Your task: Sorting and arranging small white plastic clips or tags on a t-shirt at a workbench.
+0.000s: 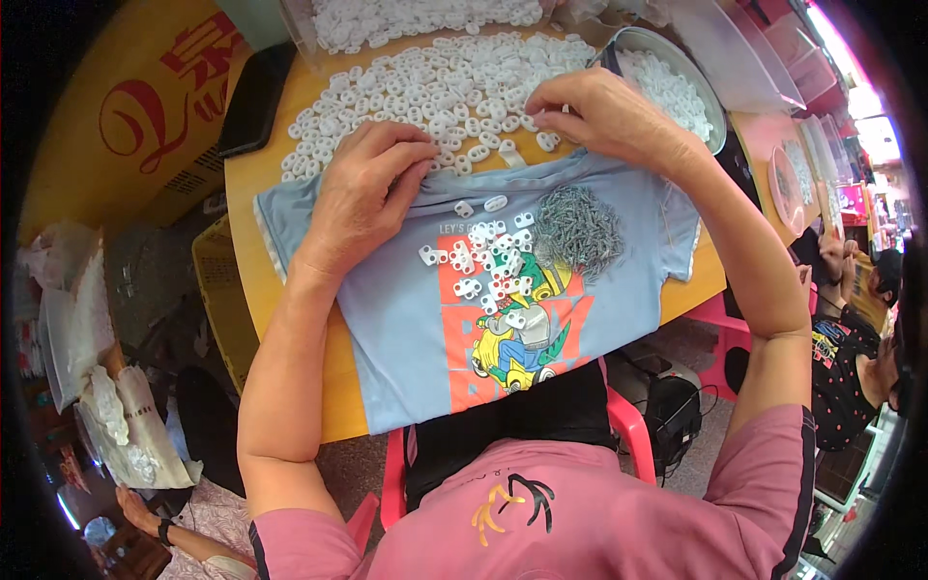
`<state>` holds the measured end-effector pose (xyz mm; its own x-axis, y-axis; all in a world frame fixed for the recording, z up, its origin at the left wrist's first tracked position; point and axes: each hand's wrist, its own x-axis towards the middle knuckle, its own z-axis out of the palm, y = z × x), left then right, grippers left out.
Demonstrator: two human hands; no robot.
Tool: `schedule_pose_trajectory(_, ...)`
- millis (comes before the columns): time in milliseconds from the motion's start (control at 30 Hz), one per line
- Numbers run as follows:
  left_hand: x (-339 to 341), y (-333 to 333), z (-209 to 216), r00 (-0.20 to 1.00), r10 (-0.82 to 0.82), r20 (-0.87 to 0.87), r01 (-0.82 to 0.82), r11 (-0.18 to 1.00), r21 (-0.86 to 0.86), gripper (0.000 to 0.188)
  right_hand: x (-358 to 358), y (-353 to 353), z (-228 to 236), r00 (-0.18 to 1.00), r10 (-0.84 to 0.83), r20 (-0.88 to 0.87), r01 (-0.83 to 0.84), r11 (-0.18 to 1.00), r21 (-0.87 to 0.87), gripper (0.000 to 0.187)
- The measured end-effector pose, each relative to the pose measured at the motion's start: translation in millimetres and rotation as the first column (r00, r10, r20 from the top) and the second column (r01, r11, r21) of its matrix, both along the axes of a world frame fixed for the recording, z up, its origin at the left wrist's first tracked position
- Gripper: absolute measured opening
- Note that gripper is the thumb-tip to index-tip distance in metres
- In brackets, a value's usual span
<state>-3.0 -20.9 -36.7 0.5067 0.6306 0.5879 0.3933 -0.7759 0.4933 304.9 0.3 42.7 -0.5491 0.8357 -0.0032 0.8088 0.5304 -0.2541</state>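
Note:
Many small white oval plastic pieces with two holes (416,92) lie spread over the far part of the table. My left hand (372,179) is at the near edge of this spread, above the far hem of a blue printed T-shirt (387,319). Its thumb and forefinger are bent together, and whatever is between the tips is hidden. My right hand (609,111) reaches over the same spread, with bent fingers a little apart and nothing visible in them. On the shirt lie a small group of white pieces (498,256) and a heap of small grey-green screws (580,232).
A metal bowl (717,116) of white pieces stands at the far right, near a clear plastic bin (735,48). A black phone-like slab (256,97) rests at the table's left edge. Another person's forearm (188,541) shows at lower left; people sit at the right.

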Motion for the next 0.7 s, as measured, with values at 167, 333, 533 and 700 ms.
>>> schedule_pose_trajectory(167, 0, -1, 1, 1.000, 0.000, -0.006, 0.000, 1.000, 0.007, 0.015, -12, -8, -10, 1.000, 0.003, -0.002, -0.002, 0.997, 0.078, 0.024)
schedule_pose_trajectory(333, 1, -1, 1, 1.000, 0.007, -0.010, -0.007, 1.000, 0.001, 0.015, -35, -12, -22, 0.996, -0.031, 0.079, 0.024, 0.996, 0.086, 0.027)
schedule_pose_trajectory(533, 1, 0, 0, 1.000, -0.001, -0.010, 0.001, 1.000, 0.018, 0.016, -23, -4, -26, 0.992, 0.023, -0.126, 0.009, 0.969, 0.245, 0.027)
schedule_pose_trajectory(700, 0, 0, 0, 1.000, -0.003, -0.004, 0.003, 1.000, 0.001, 0.016, 3, 1, -9, 0.999, -0.035, -0.027, 0.039, 0.986, 0.159, 0.025)
